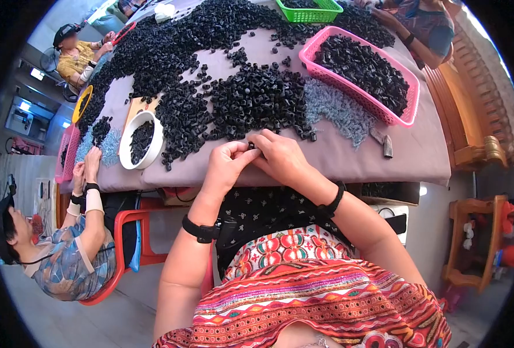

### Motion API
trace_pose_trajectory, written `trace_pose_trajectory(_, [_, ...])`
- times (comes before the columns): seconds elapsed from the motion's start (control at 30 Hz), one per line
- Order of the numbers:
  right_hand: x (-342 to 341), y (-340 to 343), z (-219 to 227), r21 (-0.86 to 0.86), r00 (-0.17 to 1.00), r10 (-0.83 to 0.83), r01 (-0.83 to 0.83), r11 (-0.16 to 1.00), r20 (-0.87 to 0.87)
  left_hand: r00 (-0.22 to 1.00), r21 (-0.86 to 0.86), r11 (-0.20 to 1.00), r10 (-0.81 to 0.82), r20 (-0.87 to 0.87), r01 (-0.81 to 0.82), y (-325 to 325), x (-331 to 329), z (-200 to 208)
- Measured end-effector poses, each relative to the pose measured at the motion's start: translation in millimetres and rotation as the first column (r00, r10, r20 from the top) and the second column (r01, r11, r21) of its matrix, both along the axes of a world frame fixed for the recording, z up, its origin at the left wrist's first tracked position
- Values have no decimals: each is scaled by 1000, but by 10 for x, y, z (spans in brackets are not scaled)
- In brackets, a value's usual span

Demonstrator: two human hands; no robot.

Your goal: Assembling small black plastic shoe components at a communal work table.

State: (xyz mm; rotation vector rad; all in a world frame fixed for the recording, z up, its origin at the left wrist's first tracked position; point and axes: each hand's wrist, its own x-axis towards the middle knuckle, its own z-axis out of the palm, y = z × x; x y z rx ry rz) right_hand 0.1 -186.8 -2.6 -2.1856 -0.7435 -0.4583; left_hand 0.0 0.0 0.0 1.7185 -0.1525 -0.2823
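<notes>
Two hands meet, left hand (225,163) and right hand (283,158), fingers (264,141) pinched nearly closed on a small black piece (251,146), black pile (257,98) just beyond them, clear pieces (339,110) to their right, pink basket (358,97) farther.

A small black part (251,146) (mostly hidden, its pose unclear) sits pinched between left hand (229,165) and right hand (279,155); stubby black pieces (258,100) heap loosely at 12 o'clock from it.

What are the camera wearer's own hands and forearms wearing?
The left hand and right hand are gloveless; no sleeves cover the forearms. A black strap circles the left wrist, and a black band circles the right.
</notes>
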Motion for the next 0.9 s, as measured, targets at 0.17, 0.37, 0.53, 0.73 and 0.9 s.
trace_pose_trajectory(0.17, [-3,-13,47,-34,1000,2,-2,999,-12,996,32,996,84,24,-85,-77,-29,95])
trace_pose_trajectory(0.37, [15,-11,27,10,998,26,-26,1000,51,998,-14,1000,-3,-66,2,-62,-43,234])
trace_pose_trajectory(0.53, [13,11,45,14,998,26,-26,1000,55,996,60,996,-75,44,73,-4,-13,163])
trace_pose_trajectory(0.73, [-5,-13,119,-44,999,50,-50,998,0,991,85,989,-123,45,119,28,-17,181])
trace_pose_trajectory(0.9, [-10,-17,143,-42,994,102,-103,994,-25,982,59,983,-175,69,171,51,8,95])
